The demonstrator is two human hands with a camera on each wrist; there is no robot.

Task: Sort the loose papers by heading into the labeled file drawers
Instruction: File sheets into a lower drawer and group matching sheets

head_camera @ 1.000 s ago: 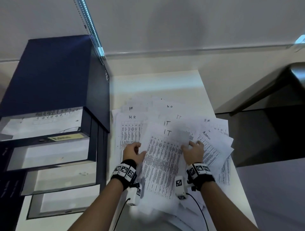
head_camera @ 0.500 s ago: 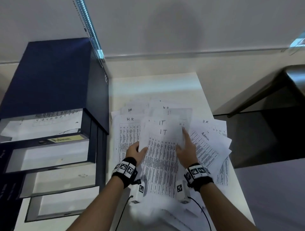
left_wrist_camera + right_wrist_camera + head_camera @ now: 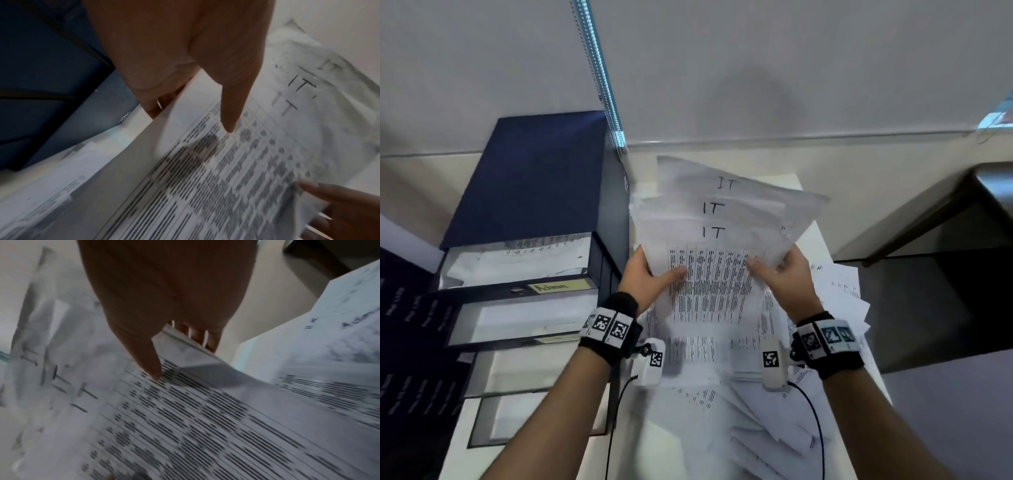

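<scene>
Three printed sheets headed "IT" (image 3: 715, 236) are lifted off the table, fanned so each heading shows. My left hand (image 3: 650, 277) pinches their left edge, thumb on top and fingers under the paper. My right hand (image 3: 780, 274) pinches the right edge the same way. The left wrist view shows the IT sheets (image 3: 236, 162) under my left thumb (image 3: 228, 100). In the right wrist view my right thumb (image 3: 150, 360) presses the IT sheets (image 3: 185, 410). To the left stands the dark blue file cabinet (image 3: 534, 178), its drawers pulled out; one carries a yellow "Admin" label (image 3: 558, 286).
More loose papers (image 3: 835, 291) lie spread over the white table (image 3: 796, 180) below and to the right of my hands. Several open drawers (image 3: 524, 318) step out at the left, with paper in them. A dark chair or bench (image 3: 962, 212) stands at the right.
Both hands have gathered the IT sheets and lifted them off the pile. The right hand went from pressing on the papers to pinching the sheets' right edge.
</scene>
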